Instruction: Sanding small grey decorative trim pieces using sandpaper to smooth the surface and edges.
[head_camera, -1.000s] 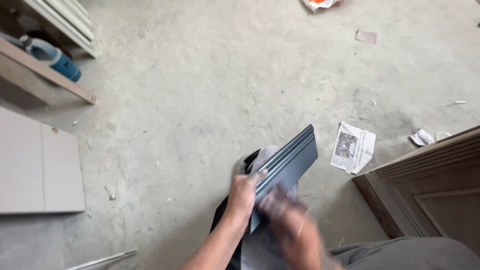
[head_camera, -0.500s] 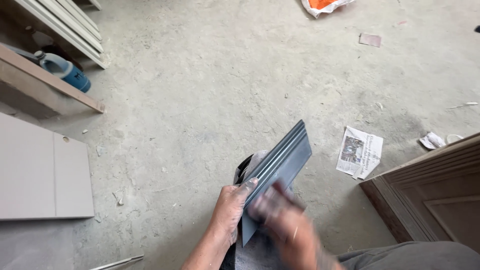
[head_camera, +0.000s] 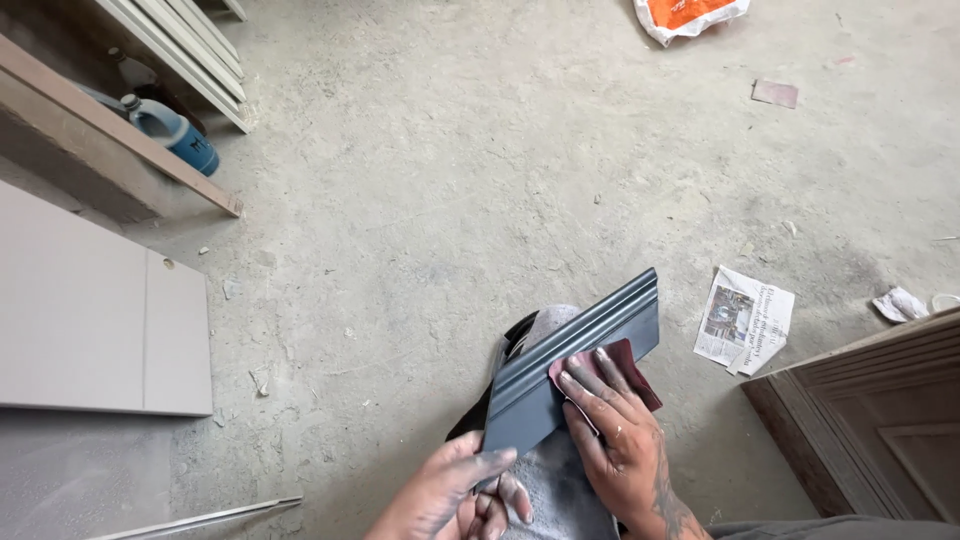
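At far left a flat grey panel (head_camera: 95, 310) lies on the concrete floor (head_camera: 450, 180), with a wooden plank (head_camera: 120, 130) running diagonally above it, a blue jug (head_camera: 175, 130) tucked behind the plank and a stack of pale strips (head_camera: 185, 55) leaning at the top. A thin metal strip (head_camera: 200, 518) lies near the bottom edge. Toward the middle, the left hand (head_camera: 450, 495) grasps the lower end of a dark grey moulding (head_camera: 575, 365), thumb on top and fingers curled beneath; it keeps the piece propped at a slant across a grey-covered knee (head_camera: 550, 480), its upper end pointing up and right. Just to the right, the right hand (head_camera: 615, 430) lies flat on the face of the moulding, fingers stretched out and pressing a piece of maroon sandpaper (head_camera: 625, 365) against it rather than clenching it. Both hands are coated in grey dust, which suggests that a good deal of rubbing is done; the ribbed edge looks even, but I cannot tell from this view how much of the flat face is left to sand. Farther right a newspaper scrap (head_camera: 745, 320) lies on the floor, a brown panelled door (head_camera: 880, 420) rests at the lower right, and an orange-and-white bag (head_camera: 690, 15) sits at the top.
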